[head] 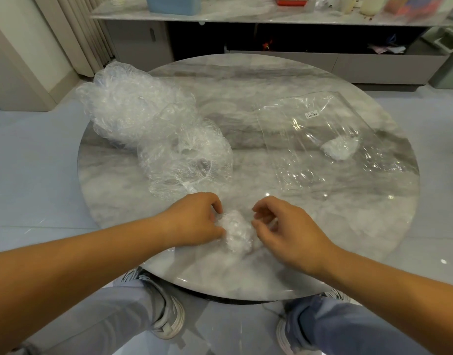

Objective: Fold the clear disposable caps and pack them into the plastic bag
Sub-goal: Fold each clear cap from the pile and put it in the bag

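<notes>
Left hand: the left hand [194, 219], at lower centre of the frame, has its fingers curled and its thumb pressed onto the left side of the folded cap [236, 231], gripping it.
Right hand: the right hand [284, 226] faces it from the right, fingers curled, fingertips and thumb pinching the cap's right edge (the film there is too clear to see how much is caught).
Folded cap: a small white crumpled wad between both hands, resting on the near edge of the table [245, 80].
Step in hand: by my reading, compacting one cap into a tight bundle; folding looks nearly done, packing not yet.
Loose caps: a puffy heap of loose caps [133, 108] sits at upper left of the frame, one open cap spilling toward centre, just above the left hand.
Plastic bag: the plastic bag [335, 119] lies flat at right of the frame, well apart from the hands.
Packed cap: one packed cap [340, 148] shows inside the bag.
Progress: early, judging by the heap left over.
Next move calls for: one hand keeping the wad squeezed so it cannot spring open, and the other finding and lifting the bag's mouth, which I cannot make out from here.
</notes>
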Action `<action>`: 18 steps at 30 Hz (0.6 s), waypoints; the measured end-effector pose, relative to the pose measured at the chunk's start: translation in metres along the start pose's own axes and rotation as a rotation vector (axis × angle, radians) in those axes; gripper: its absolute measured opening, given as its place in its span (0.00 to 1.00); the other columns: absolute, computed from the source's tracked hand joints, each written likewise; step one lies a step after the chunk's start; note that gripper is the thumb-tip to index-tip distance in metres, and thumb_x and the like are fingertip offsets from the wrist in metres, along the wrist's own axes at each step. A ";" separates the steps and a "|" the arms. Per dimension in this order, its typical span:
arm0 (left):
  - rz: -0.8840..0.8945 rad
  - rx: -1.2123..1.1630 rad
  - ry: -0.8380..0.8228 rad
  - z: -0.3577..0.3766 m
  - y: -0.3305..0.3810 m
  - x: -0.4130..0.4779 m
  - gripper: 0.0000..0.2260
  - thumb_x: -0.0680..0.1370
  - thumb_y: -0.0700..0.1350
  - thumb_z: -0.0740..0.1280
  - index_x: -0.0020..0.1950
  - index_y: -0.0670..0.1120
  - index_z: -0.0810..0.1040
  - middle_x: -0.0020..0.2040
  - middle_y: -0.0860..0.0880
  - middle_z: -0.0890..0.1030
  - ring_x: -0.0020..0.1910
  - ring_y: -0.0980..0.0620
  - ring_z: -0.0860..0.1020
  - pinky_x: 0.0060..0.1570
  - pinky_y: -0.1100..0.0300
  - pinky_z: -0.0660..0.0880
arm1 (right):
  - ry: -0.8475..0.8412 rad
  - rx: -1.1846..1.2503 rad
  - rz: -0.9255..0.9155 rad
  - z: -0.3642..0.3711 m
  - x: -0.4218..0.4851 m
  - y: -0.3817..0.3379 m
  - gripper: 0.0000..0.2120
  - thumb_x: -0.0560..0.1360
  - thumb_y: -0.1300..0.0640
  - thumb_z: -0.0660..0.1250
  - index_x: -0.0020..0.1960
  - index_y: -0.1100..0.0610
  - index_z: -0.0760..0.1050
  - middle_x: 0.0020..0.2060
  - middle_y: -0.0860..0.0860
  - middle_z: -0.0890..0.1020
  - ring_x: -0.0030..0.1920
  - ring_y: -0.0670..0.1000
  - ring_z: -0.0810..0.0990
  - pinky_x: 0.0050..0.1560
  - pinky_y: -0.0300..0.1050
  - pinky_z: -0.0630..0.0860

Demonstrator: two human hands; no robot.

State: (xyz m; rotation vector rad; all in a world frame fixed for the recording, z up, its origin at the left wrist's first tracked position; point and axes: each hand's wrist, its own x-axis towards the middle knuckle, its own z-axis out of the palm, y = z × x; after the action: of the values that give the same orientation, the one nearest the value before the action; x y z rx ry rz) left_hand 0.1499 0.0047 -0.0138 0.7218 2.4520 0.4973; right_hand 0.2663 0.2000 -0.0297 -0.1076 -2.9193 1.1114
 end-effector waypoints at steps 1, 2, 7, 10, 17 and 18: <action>-0.013 0.000 -0.011 0.000 0.002 0.001 0.18 0.72 0.52 0.76 0.58 0.52 0.76 0.46 0.56 0.78 0.44 0.58 0.77 0.42 0.64 0.73 | -0.040 0.035 0.103 0.001 0.004 -0.003 0.12 0.79 0.49 0.68 0.60 0.50 0.76 0.50 0.41 0.80 0.47 0.40 0.79 0.49 0.34 0.74; -0.022 -0.016 -0.021 0.000 0.004 0.001 0.18 0.71 0.51 0.77 0.57 0.51 0.77 0.44 0.56 0.78 0.42 0.58 0.77 0.39 0.64 0.71 | -0.070 0.055 0.173 0.001 0.007 -0.005 0.12 0.78 0.49 0.70 0.59 0.49 0.76 0.48 0.41 0.81 0.45 0.40 0.79 0.47 0.33 0.74; -0.029 -0.203 -0.080 0.003 0.014 -0.002 0.13 0.70 0.46 0.80 0.49 0.49 0.79 0.38 0.54 0.78 0.34 0.57 0.75 0.35 0.65 0.73 | -0.124 0.174 0.356 0.001 0.012 -0.012 0.18 0.71 0.46 0.78 0.56 0.50 0.77 0.42 0.46 0.83 0.38 0.43 0.81 0.37 0.36 0.72; -0.025 -0.369 -0.095 0.001 0.019 -0.004 0.12 0.69 0.42 0.80 0.46 0.47 0.79 0.36 0.53 0.79 0.32 0.58 0.75 0.37 0.62 0.75 | -0.176 0.315 0.465 -0.005 0.013 -0.013 0.19 0.70 0.52 0.80 0.55 0.53 0.78 0.40 0.49 0.82 0.32 0.44 0.79 0.28 0.34 0.70; -0.003 -0.844 -0.241 -0.022 0.043 0.005 0.18 0.70 0.31 0.77 0.53 0.42 0.75 0.40 0.45 0.82 0.39 0.50 0.81 0.44 0.56 0.80 | -0.217 0.743 0.543 -0.052 0.011 -0.013 0.11 0.71 0.68 0.76 0.42 0.57 0.75 0.34 0.53 0.78 0.34 0.50 0.79 0.39 0.45 0.79; 0.012 -0.878 -0.237 -0.027 0.051 0.010 0.18 0.69 0.32 0.77 0.54 0.43 0.76 0.41 0.45 0.81 0.40 0.50 0.81 0.45 0.56 0.81 | -0.198 0.792 0.532 -0.063 0.011 -0.012 0.11 0.72 0.68 0.75 0.43 0.57 0.74 0.34 0.54 0.79 0.34 0.51 0.80 0.38 0.46 0.80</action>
State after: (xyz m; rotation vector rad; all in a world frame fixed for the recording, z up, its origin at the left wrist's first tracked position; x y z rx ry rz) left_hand 0.1466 0.0458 0.0275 0.3791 1.7405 1.2866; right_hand 0.2571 0.2337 0.0255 -0.8140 -2.3921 2.3667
